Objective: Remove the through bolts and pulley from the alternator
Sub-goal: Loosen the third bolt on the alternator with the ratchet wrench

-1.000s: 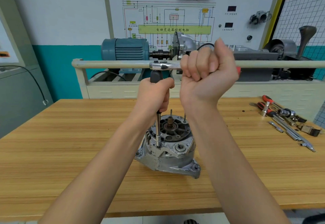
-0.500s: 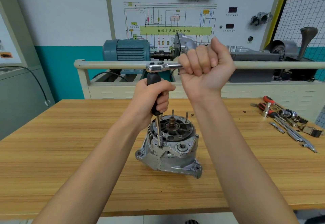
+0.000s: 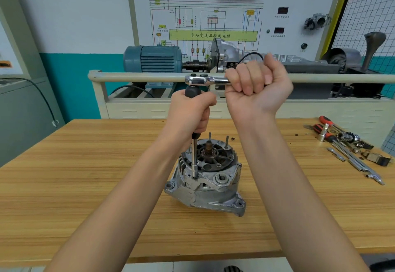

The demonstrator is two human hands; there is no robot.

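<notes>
While the alternator (image 3: 206, 177) stands on the tabletop (image 3: 85, 186) with bolts seemingly not yet out, the work looks at an early stage. The left hand (image 3: 190, 113) grips the black extension handle (image 3: 191, 90); the right hand (image 3: 257, 83) is closed around the ratchet (image 3: 205, 79).

Ahead of me, the green band (image 3: 213, 35) on the wiring board (image 3: 205, 15) reads "自动变速器控制电脑". The small captions under the two dark displays (image 3: 282, 10) and the print along the board's top are too blurred for me to read.
</notes>
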